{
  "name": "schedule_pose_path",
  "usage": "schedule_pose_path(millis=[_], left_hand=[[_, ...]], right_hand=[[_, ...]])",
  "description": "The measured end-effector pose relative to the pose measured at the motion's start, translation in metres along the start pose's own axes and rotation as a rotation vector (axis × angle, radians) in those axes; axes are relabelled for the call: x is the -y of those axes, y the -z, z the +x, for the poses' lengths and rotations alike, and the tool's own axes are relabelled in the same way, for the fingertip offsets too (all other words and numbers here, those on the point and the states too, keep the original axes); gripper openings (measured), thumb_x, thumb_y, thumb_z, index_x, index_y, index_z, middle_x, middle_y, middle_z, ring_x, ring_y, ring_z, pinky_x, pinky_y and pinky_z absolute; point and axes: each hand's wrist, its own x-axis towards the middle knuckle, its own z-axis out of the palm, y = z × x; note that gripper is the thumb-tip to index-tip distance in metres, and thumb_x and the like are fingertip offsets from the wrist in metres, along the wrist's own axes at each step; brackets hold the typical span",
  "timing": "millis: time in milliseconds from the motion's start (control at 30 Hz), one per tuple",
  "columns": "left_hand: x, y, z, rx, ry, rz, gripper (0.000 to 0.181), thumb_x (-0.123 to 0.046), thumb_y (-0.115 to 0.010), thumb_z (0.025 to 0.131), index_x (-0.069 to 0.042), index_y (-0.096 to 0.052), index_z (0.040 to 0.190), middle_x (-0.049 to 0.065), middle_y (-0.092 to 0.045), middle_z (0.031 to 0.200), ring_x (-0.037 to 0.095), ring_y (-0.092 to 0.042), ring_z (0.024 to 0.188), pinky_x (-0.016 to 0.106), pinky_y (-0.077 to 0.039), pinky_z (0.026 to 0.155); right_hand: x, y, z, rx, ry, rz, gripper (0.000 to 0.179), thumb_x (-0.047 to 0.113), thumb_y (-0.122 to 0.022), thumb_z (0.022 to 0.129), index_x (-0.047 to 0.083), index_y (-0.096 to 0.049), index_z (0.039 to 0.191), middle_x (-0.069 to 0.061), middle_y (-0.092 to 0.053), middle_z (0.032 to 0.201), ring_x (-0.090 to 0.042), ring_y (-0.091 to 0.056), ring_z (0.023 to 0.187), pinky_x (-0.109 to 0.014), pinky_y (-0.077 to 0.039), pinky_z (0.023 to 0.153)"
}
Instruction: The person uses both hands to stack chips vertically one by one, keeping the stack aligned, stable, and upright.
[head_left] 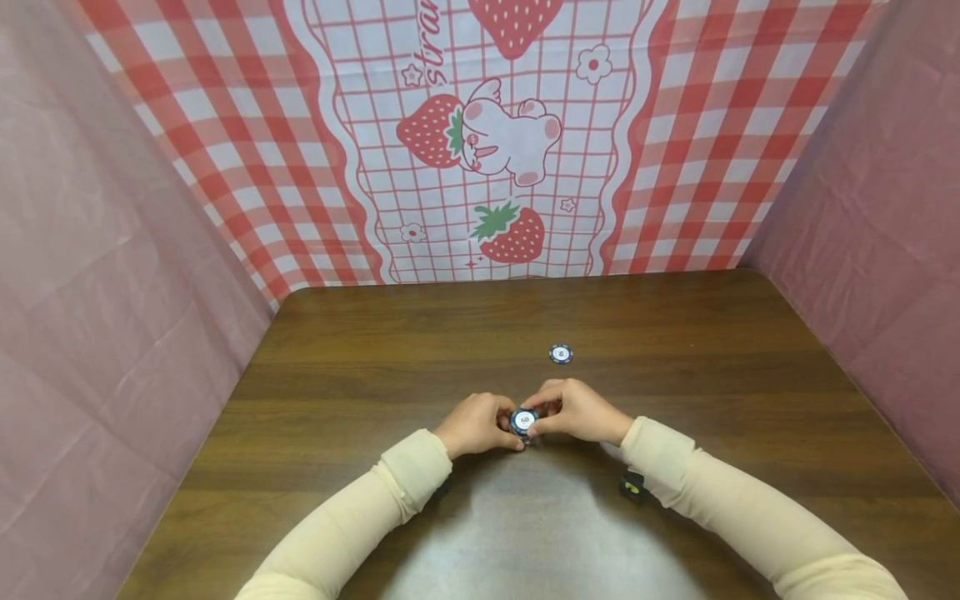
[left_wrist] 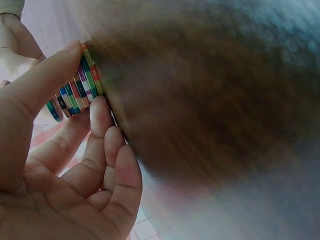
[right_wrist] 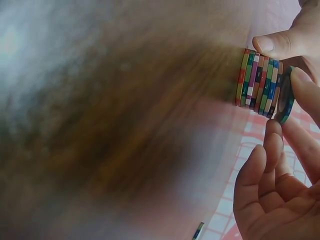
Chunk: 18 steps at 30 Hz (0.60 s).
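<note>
A stack of poker chips in mixed colours stands on the wooden table before me. My left hand holds the stack from the left, its thumb on the near side and fingers around the far side. Between thumb and fingertips, my right hand pinches one poker chip with a blue-green edge. This chip sits tilted at the top of the stack, its white centre facing up in the head view. Striped edges of the lower chips show between my left thumb and fingers in the left wrist view.
A single blue-edged chip with a white centre lies flat on the table, beyond my right hand. A red-and-white strawberry cloth hangs behind the table. Pink curtains flank both sides.
</note>
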Motion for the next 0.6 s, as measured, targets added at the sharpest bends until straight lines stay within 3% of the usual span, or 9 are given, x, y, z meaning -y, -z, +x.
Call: schedule_pose_path(millis=[300, 600], left_hand=[[0.0008, -0.0004, -0.0001, -0.003, -0.006, -0.008, 0.03, -0.025, -0.088, 0.07, -0.013, -0.07, 0.091, -0.007, -0.065, 0.073, 0.002, -0.052, 0.065, 0.02, -0.042, 0.062], [0.0004, -0.0002, -0.0003, 0.002, -0.001, -0.017, 0.029, -0.025, -0.088, 0.07, -0.013, -0.07, 0.09, -0.007, -0.065, 0.073, 0.003, -0.053, 0.066, 0.02, -0.043, 0.062]], right_hand=[[0.0009, -0.0016, 0.0013, 0.01, -0.002, -0.032, 0.028, 0.022, -0.083, 0.077, 0.012, -0.077, 0.102, 0.001, -0.067, 0.087, -0.009, -0.057, 0.075, -0.02, -0.048, 0.067], [0.0038, -0.0008, 0.0011, 0.024, -0.02, -0.061, 0.027, 0.02, -0.083, 0.077, 0.012, -0.076, 0.102, 0.002, -0.066, 0.088, -0.005, -0.055, 0.073, -0.019, -0.047, 0.065]])
